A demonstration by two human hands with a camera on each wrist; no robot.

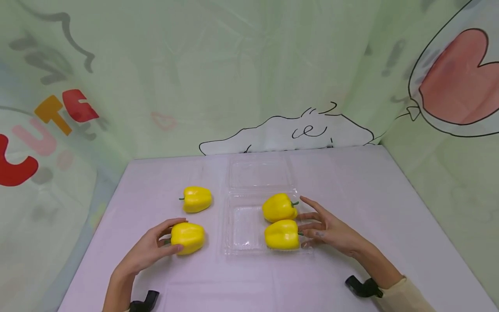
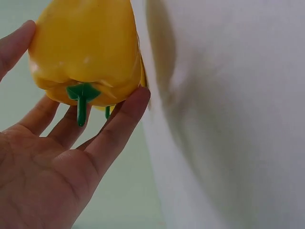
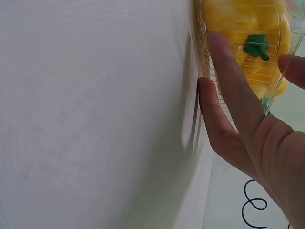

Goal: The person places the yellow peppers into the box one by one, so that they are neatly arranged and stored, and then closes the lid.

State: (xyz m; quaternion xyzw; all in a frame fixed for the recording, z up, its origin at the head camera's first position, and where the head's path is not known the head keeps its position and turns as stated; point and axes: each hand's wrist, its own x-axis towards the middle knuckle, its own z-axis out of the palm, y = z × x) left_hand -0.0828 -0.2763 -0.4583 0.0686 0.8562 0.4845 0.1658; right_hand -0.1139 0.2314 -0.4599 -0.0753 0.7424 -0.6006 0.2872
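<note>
At lower left, your left hand is gripping a pepper, your spread right hand touching the box; packing's likely needing a lift rightward.

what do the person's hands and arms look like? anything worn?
Left hand and right hand: no gloves visible. Right sleeve: cream, plain; left sleeve almost wholly out of frame. Left black device and right black device sit by the wrists, curved in shape. No cables visible.

Free room in the tray, left of two obstructive peppers.
</note>
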